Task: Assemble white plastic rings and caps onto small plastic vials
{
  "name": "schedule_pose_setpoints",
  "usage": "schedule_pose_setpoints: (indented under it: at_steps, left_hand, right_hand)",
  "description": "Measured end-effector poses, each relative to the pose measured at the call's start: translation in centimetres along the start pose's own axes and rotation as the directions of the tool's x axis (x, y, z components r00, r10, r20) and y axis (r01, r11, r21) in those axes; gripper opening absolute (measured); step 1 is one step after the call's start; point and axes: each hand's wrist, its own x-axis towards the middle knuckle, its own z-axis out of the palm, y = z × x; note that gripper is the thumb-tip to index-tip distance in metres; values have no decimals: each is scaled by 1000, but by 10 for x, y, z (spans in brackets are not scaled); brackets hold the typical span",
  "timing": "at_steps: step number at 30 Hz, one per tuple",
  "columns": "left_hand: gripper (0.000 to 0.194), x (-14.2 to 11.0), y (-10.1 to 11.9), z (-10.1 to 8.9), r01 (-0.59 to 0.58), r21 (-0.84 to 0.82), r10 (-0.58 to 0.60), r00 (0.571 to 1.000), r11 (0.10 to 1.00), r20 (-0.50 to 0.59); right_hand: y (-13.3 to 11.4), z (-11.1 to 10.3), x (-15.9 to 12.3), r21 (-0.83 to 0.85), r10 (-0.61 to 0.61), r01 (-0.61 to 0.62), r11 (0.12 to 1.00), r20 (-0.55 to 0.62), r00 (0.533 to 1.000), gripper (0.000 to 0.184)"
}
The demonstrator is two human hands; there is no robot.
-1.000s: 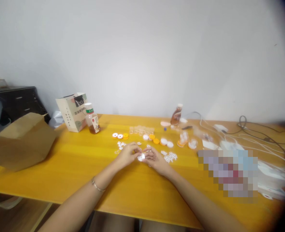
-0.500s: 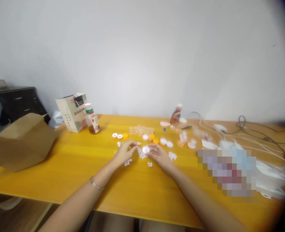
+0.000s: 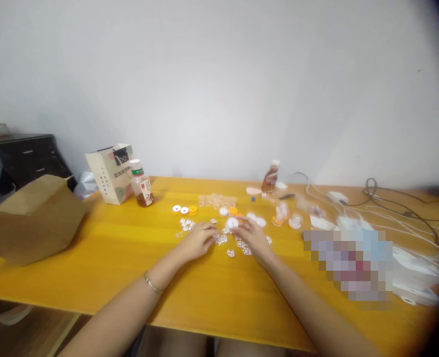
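My right hand (image 3: 254,237) pinches a round white cap (image 3: 232,222) between thumb and fingers, held just above the table. Lower and to the left, my left hand (image 3: 200,241) has its fingers bent and slightly apart. Its fingertips are beside flat white openwork pieces (image 3: 222,239) on the table; I see nothing held in it. More such pieces (image 3: 246,251) lie under and in front of my right hand. Small white parts (image 3: 185,225) are scattered behind my left wrist.
White and orange round caps (image 3: 184,210) sit behind my hands, near clear small cups (image 3: 215,200). Two drink bottles (image 3: 142,184) (image 3: 271,177), a paper carrier bag (image 3: 111,173) and a brown paper bag (image 3: 36,218) stand around. Cables (image 3: 375,203) cover the right side.
My right hand has moved slightly right and up with the white cap. My left hand has drawn away from the cap, down toward the openwork pieces.
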Motion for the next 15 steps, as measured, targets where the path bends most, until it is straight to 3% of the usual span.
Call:
schedule_pose_setpoints:
  at_steps: [7, 15]
  left_hand:
    - [22, 0, 4, 0, -20, -23, 21, 998, 1000, 51]
    - [28, 9, 5, 5, 73, -54, -76, 996, 996, -53]
  right_hand:
    - [1, 0, 1, 3, 4, -4, 1000, -24, 1000, 41]
    - [-6, -10, 7, 96, -35, 64, 993, -273, 961, 43]
